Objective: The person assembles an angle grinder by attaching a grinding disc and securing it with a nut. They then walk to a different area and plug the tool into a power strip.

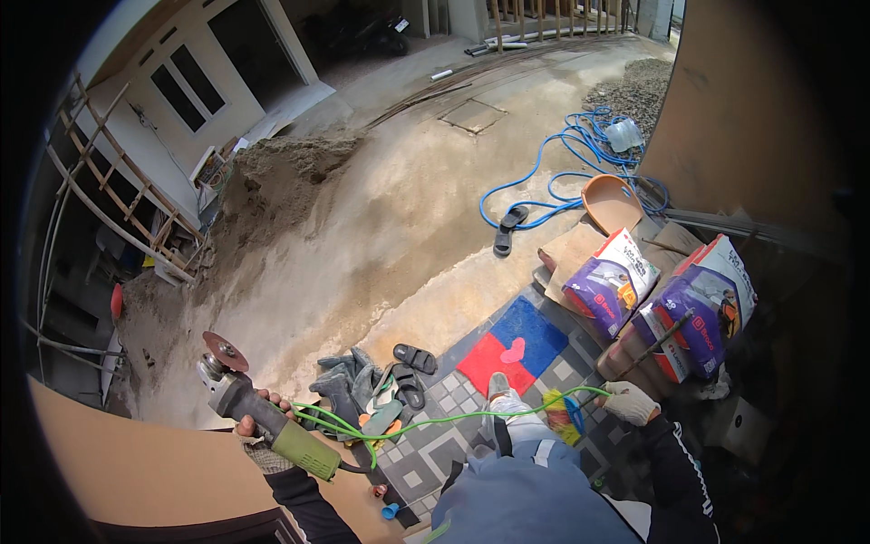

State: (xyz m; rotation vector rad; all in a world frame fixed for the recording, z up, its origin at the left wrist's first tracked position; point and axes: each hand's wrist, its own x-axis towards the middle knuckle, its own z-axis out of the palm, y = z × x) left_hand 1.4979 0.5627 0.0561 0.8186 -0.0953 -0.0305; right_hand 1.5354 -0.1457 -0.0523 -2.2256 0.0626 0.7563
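Observation:
My left hand, in a glove that leaves the fingertips bare, is wrapped round the body of a green and grey angle grinder. A reddish-brown disc is fitted to the grinder's head, which points up and to the left, away from any surface. From the grinder's rear end runs a dark cord, and a bright green cable stretches from beside it across to my right hand. That hand wears a pale knitted glove and is closed on the green cable.
Boots and sandals lie on the tiles by a red and blue mat. To the right stand printed cement bags, an orange basin and a blue hose. A sand heap lies beyond.

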